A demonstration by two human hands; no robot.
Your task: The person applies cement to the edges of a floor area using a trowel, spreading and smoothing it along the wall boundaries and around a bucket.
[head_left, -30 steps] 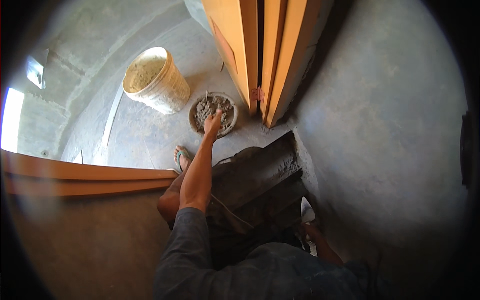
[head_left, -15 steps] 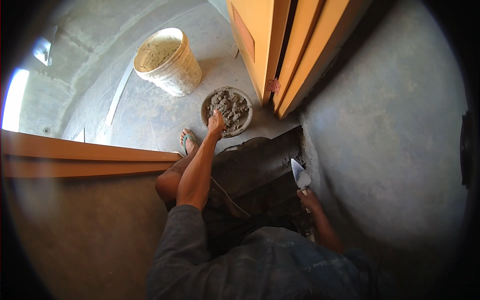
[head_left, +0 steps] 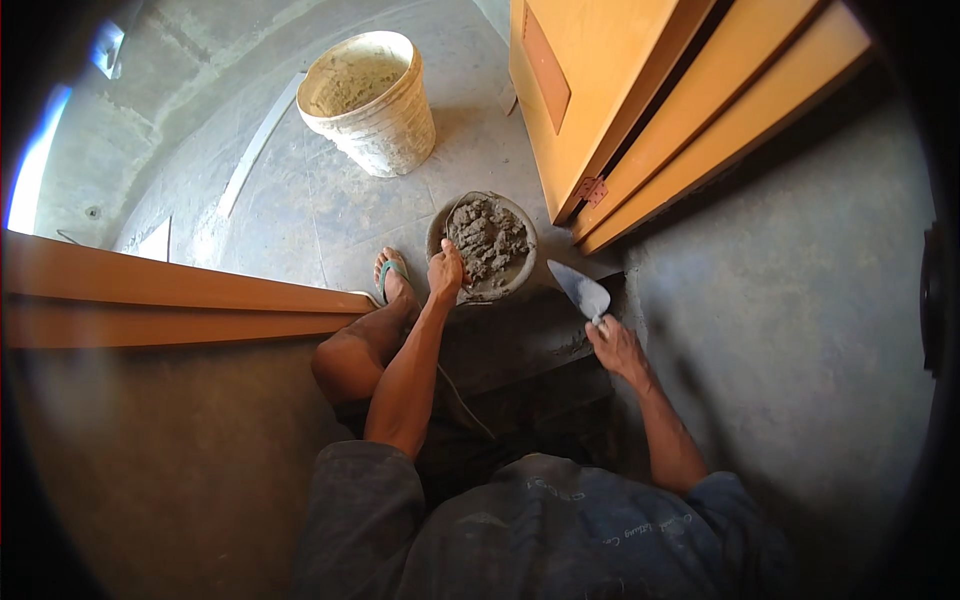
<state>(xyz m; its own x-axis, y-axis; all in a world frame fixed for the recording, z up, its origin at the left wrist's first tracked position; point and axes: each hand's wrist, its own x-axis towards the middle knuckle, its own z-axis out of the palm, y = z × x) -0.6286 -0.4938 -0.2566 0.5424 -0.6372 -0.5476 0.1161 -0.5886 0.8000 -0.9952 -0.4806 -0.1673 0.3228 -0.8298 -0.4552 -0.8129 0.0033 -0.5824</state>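
Note:
My left hand is closed on the wire handle of a round basin heaped with grey, lumpy mortar, at the edge of a dark step. My right hand grips a pointed trowel, its blade just right of the basin, above the step. My bare leg and foot in a green flip-flop are left of the basin.
A stained white bucket stands beyond the basin. An orange door and frame rise at upper right, another orange frame piece crosses at left. A pale strip lies on the floor. A thin cord hangs over the dark recess.
The basin has come nearer to me, away from the bucket, with my left hand on it. My right hand has raised the trowel forward toward the basin. The view has shifted.

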